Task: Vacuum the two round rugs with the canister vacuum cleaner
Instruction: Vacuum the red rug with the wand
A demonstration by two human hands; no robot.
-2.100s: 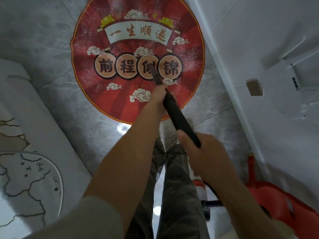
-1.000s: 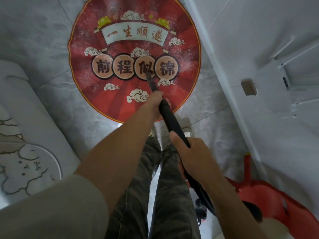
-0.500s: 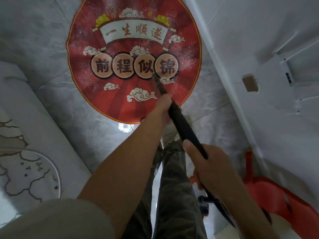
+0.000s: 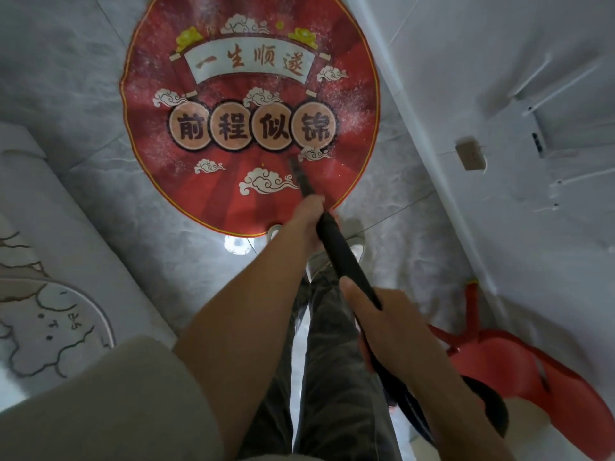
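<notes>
We grip the black vacuum tube point(image 4: 342, 251) with both hands. The left hand point(image 4: 307, 217) is wrapped around it further down, fingers curled tight. The right hand point(image 4: 382, 321) holds the nearer end, fingers closed round the tube and thumb lying along its top. The tube's tip rests on the red round rug point(image 4: 249, 111), in the rug's 5 o'clock part, between 2 white cloud patterns.

The rug lies flat on the grey tile floor point(image 4: 83, 94). Its 6 o'clock edge is just ahead of our shoes point(image 4: 356, 247), and its 3 o'clock edge runs near the foot of the white wall point(image 4: 499, 227). Bare floor stretches out from the rug's 9 o'clock and 7 o'clock sides. At our 8 o'clock a pale rug point(image 4: 50, 327) with dark line drawings shows 1 curved edge. At our 4 o'clock a red plastic chair point(image 4: 506, 361) stands against the wall, close behind the right forearm.
</notes>
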